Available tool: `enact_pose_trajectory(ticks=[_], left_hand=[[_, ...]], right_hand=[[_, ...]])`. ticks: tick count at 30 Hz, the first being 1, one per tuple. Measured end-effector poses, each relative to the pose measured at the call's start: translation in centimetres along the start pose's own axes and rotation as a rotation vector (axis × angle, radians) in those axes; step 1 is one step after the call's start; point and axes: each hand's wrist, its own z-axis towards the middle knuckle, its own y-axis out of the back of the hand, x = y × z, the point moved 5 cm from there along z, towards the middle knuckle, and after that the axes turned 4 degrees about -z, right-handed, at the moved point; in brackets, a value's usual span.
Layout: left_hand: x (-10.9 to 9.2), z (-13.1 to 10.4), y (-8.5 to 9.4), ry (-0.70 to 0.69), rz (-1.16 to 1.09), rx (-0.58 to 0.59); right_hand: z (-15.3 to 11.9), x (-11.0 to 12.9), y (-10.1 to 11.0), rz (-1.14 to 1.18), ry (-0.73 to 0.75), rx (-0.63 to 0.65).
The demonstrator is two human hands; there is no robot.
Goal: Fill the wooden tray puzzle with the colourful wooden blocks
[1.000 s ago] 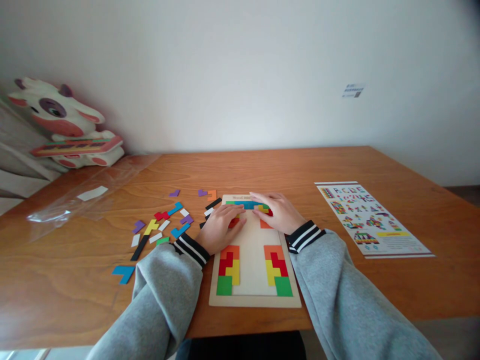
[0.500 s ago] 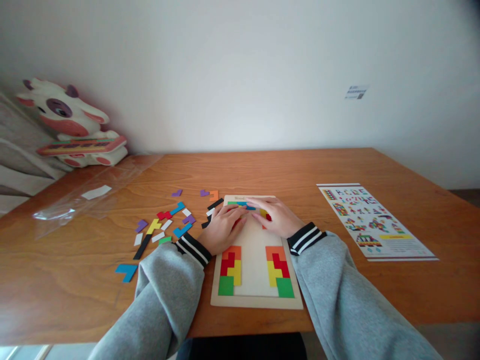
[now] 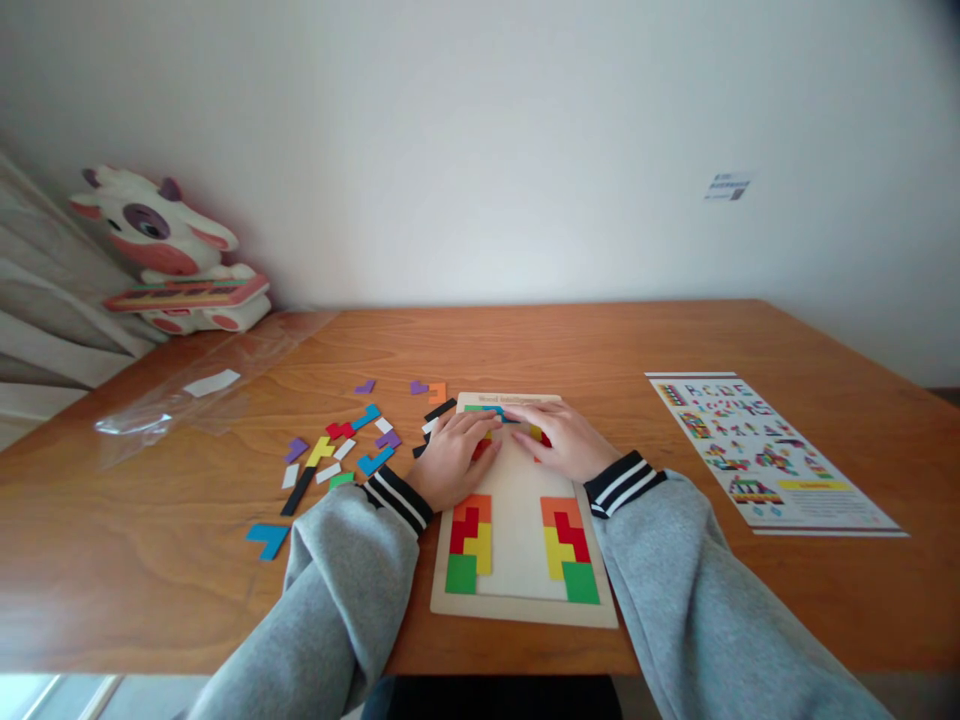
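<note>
A pale wooden puzzle board (image 3: 517,608) lies in front of me, with coloured pieces set along its two sides and top. My left hand (image 3: 454,462) rests over its upper left part, fingers stretched out, thumb apart, covering some pieces. From the other side my right hand (image 3: 570,440) reaches in, its index finger at a blue piece (image 3: 495,412) in the top row and its thumb apart below. Near the lower corners lie a left green square (image 3: 461,574) and a right green square (image 3: 581,583), with yellow, red and orange pieces above them.
Several loose pieces, among them a blue one (image 3: 268,540) and a yellow one (image 3: 320,452), are scattered left of the board. A printed pattern sheet (image 3: 772,450) lies at right. Back left are a clear plastic bag (image 3: 172,410) and a cow toy keyboard (image 3: 187,290).
The whole view has shifted slightly, so everything sits a little further right. The fingers of my left hand have moved slightly, and red shows beneath them. My right hand stays by the top row.
</note>
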Motion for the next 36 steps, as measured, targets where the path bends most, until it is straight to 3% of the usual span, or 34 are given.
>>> enact_pose_trajectory(ticks=[5, 10, 15, 19, 22, 25, 27, 36], left_hand=[[1.1, 0.2, 1.1, 0.106, 0.094, -0.082], [4.9, -0.7, 4.9, 0.332, 0.344, -0.233], [8.7, -2.9, 9.1, 0.655, 0.455, -0.141], [9.4, -4.2, 11.2, 0.742, 0.420, -0.056], [9.4, -4.9, 11.4, 0.713, 0.307, 0.078], [9.1, -5.6, 10.5, 0.613, 0.076, 0.283], [8.9, -5.8, 10.0, 0.544, -0.025, 0.361], [9.6, -5.6, 9.1, 0.497, -0.048, 0.362]], right_hand=[[0.0, 0.1, 0.7, 0.029, -0.015, -0.066], [0.0, 0.0, 1.2, 0.000, -0.039, -0.092], [-0.1, -0.1, 1.0, 0.000, -0.036, -0.106], [-0.1, -0.2, 1.0, -0.008, -0.038, -0.114], [-0.1, -0.2, 1.1, -0.013, -0.040, -0.112], [-0.1, -0.2, 1.2, -0.015, -0.050, -0.107], [-0.1, -0.2, 1.2, -0.016, -0.054, -0.108], [0.0, -0.1, 1.6, -0.007, -0.062, -0.150]])
